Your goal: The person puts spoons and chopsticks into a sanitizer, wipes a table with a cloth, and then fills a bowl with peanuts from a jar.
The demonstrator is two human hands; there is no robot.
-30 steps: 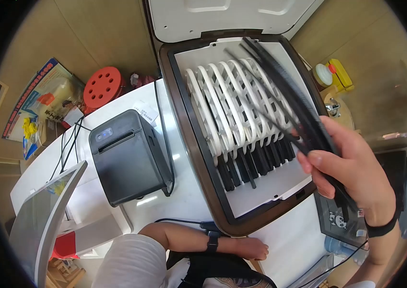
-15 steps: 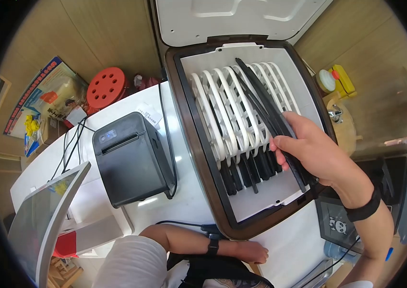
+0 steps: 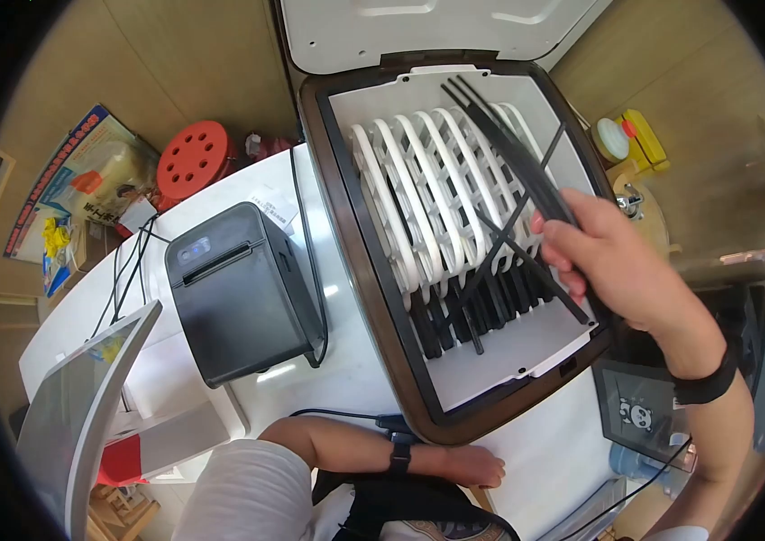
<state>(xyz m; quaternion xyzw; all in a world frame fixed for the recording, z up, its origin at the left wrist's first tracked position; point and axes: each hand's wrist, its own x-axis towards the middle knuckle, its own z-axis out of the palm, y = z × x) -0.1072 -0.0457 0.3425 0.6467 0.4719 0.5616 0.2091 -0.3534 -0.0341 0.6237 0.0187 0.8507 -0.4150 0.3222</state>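
Observation:
My right hand [image 3: 603, 257] is closed around a bundle of black chopsticks [image 3: 513, 149], slanting over the right side of an open brown-rimmed box [image 3: 373, 347]. Inside the box stands a row of white curved ribs [image 3: 441, 194], with more black chopsticks [image 3: 481, 311] lying below and between them. Two loose chopsticks cross each other over the ribs beside my fingers, one of them a crossed chopstick [image 3: 540, 279] running toward the lower right. My left hand [image 3: 474, 467] rests curled into a fist on the white counter in front of the box, with nothing visible in it.
Left of the box stands a black printer [image 3: 242, 307] with a cable beside it. A white-framed screen [image 3: 85, 406] is at the lower left. A red holed lid [image 3: 193, 158] sits behind. The raised lid [image 3: 436, 32] is at the back; a panda-marked dark panel [image 3: 639, 410] lies right.
My right hand has shifted slightly right with the chopsticks, whose far ends have spread apart. Loose chopsticks now lie crossed over the ribs. The left hand has stayed in place.

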